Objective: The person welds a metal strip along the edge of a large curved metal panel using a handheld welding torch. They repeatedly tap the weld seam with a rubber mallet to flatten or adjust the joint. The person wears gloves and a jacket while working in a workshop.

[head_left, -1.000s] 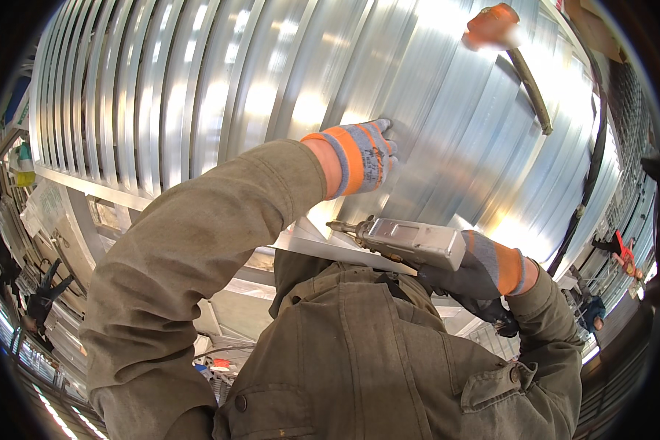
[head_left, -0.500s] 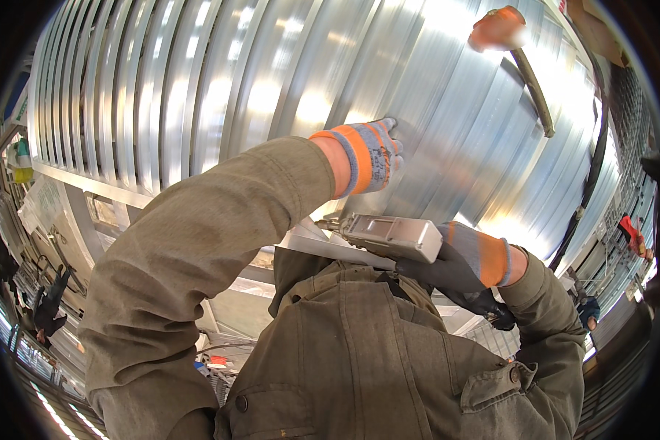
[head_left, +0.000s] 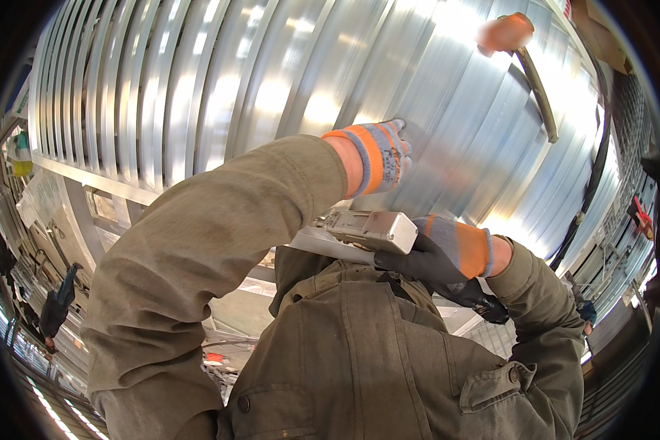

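Observation:
My left hand (head_left: 378,156), in a grey and orange work glove, is on the ribbed metal panel (head_left: 425,110) with its fingers curled in. Whatever those fingers hold, if anything, is hidden. My right hand (head_left: 447,249), in a matching glove with a black palm, grips a silver, boxy power tool (head_left: 374,230) close to my body. The tool's front end points left, below my left wrist and partly behind my left sleeve. Beneath the tool runs a pale metal edge (head_left: 330,246).
A mallet with an orange head (head_left: 507,32) lies on the panel at the far right. A dark cable (head_left: 592,180) runs along the panel's right side. Open slats (head_left: 103,103) are at the left. Another person (head_left: 56,308) stands far left.
My right hand and the power tool have shifted left and slightly up. My left hand has moved a little right, still curled. The mallet appears slightly farther right in view.

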The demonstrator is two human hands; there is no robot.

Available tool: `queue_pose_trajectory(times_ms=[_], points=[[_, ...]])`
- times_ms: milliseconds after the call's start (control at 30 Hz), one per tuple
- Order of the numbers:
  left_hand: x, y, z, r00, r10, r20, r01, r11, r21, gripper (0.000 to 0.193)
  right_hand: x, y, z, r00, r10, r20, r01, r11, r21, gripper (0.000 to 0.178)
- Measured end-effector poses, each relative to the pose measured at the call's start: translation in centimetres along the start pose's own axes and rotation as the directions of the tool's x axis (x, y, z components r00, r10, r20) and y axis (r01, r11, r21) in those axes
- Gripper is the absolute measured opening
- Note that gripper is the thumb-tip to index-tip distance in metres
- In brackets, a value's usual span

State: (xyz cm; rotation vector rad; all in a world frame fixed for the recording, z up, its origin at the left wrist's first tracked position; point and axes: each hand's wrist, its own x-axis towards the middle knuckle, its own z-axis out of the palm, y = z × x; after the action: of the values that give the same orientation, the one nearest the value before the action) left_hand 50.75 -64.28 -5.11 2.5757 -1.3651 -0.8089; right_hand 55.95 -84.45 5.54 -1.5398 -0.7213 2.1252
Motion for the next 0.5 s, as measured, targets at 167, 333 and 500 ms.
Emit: queue_pose_trajectory(times_ms=[167, 333, 500], points=[[-0.1, 0.1, 0.0, 1.000, 0.002, 0.029, -0.003, 0.999, 0.049, 0.035, 0.5, -0.2, 0.1, 0.996, 0.078, 0.045, -0.076, 0.996, -0.044, 0.052], [0.2, 0.3, -0.9, 0.993, 0.005, 0.115, -0.020, 0.991, 0.131, 0.049, 0.7, -0.5, 0.5, 0.999, 0.035, 0.021, -0.035, 0.999, -0.003, 0.046], [0.0, 0.1, -1.6, 0.988, 0.030, 0.154, -0.041, 0.997, 0.072, 0.039, 0.8, -1.2, 0.3, 0.999, 0.015, 0.044, -0.015, 1.000, -0.005, 0.044]])
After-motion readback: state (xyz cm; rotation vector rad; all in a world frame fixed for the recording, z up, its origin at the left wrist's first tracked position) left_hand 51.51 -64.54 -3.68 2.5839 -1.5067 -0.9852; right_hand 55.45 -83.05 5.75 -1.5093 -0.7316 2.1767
